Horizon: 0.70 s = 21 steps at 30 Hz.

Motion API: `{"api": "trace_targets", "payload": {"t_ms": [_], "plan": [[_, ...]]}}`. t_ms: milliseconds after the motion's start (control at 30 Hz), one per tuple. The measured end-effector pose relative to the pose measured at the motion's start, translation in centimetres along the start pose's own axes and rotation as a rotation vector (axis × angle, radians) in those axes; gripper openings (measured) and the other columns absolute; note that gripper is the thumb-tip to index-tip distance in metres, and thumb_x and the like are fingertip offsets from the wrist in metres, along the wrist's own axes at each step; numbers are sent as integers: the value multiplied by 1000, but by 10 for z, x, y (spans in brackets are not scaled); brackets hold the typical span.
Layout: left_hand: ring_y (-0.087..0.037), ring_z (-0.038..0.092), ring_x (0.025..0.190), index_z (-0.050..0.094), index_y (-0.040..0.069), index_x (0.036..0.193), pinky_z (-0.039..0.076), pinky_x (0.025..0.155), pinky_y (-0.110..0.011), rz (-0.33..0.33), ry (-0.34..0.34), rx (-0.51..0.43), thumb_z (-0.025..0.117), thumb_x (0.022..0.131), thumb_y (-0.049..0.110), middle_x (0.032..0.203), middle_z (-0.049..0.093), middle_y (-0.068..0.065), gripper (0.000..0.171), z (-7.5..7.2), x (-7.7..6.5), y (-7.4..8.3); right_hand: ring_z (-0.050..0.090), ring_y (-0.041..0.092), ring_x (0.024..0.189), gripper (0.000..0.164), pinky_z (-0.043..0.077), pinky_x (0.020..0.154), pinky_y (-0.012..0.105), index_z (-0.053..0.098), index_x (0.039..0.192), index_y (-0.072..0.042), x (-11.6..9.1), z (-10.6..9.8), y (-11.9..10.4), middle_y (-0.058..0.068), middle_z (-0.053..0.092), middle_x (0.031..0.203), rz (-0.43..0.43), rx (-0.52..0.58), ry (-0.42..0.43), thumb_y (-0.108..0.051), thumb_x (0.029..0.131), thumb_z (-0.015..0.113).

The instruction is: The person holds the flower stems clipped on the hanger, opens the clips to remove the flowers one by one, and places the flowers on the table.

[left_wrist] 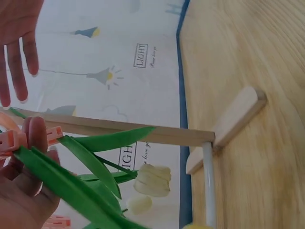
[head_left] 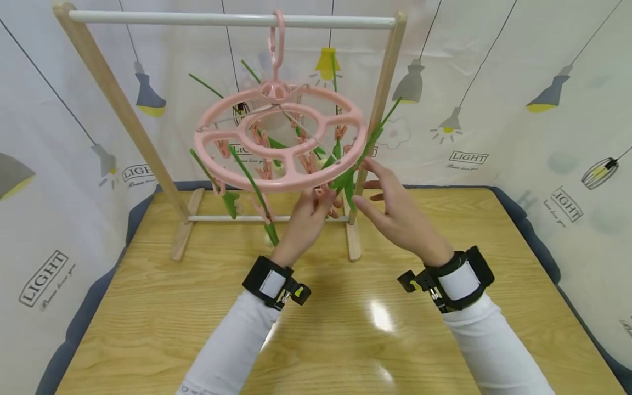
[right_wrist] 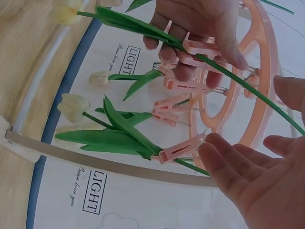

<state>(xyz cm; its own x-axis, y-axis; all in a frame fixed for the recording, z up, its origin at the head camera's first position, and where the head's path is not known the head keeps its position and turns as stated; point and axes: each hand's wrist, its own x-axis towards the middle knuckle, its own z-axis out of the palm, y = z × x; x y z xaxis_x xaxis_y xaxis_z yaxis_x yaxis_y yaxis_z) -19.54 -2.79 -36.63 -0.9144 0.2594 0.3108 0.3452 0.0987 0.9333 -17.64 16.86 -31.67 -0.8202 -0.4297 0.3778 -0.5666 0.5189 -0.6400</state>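
A pink round clip hanger (head_left: 291,181) hangs by its hook, and artificial tulips dangle head down from its clips. My left hand (head_left: 303,219) pinches a pink clip (right_wrist: 202,50) at the hanger's near right side; that clip bites the stem of a yellowish tulip (right_wrist: 66,12). My right hand (head_left: 402,214) is spread at the hanger's right edge. Its fingertips are at the end of another clip (right_wrist: 181,149), which holds a white tulip (right_wrist: 74,107) with long green leaves; whether they touch is hard to tell.
The hanger's hook (head_left: 278,49) sits over the white top bar (head_left: 197,18) of a wooden-legged stand. A lower white bar (head_left: 237,218) joins its feet. Below is a wood-grain table (head_left: 355,329), with a lamp-print cloth (head_left: 494,109) behind and at the sides.
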Motion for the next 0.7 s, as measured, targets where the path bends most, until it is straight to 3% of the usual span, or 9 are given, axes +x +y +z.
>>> {"api": "trace_targets", "payload": {"t_ms": [100,233,367,500,700], "plan": [[-23,60,79,29,14,142,55,69,-30,0,-4,50,41,106,28,92,61,-16,40,-2,-4,-5,56,36,125,68,54,95,48,18,157,-10,3,4,0,15,29,159,-16,22,19,-21,101,56],[-25,54,76,18,19,151,45,68,-29,9,14,108,39,106,29,84,53,-10,50,-4,-8,-9,59,35,121,66,55,92,45,18,156,-9,8,9,0,14,31,157,-26,67,63,-17,102,55],[-25,46,70,12,22,155,40,64,-30,16,25,138,35,107,32,79,46,-5,55,-4,-10,-11,62,32,117,63,54,90,32,19,155,-5,11,13,0,17,43,148,3,164,122,-14,102,53],[-20,42,63,-7,27,159,38,57,-30,0,34,186,30,109,34,78,47,-6,63,-6,-13,-11,63,25,109,49,52,85,19,31,147,-2,14,17,-2,19,54,133,32,314,173,-14,103,51],[-22,44,66,-2,37,158,41,59,-34,-73,46,173,18,106,51,83,51,-8,57,-8,-20,-11,64,13,96,23,52,78,23,43,123,2,13,24,-5,9,63,114,32,470,234,-12,105,45]]}}
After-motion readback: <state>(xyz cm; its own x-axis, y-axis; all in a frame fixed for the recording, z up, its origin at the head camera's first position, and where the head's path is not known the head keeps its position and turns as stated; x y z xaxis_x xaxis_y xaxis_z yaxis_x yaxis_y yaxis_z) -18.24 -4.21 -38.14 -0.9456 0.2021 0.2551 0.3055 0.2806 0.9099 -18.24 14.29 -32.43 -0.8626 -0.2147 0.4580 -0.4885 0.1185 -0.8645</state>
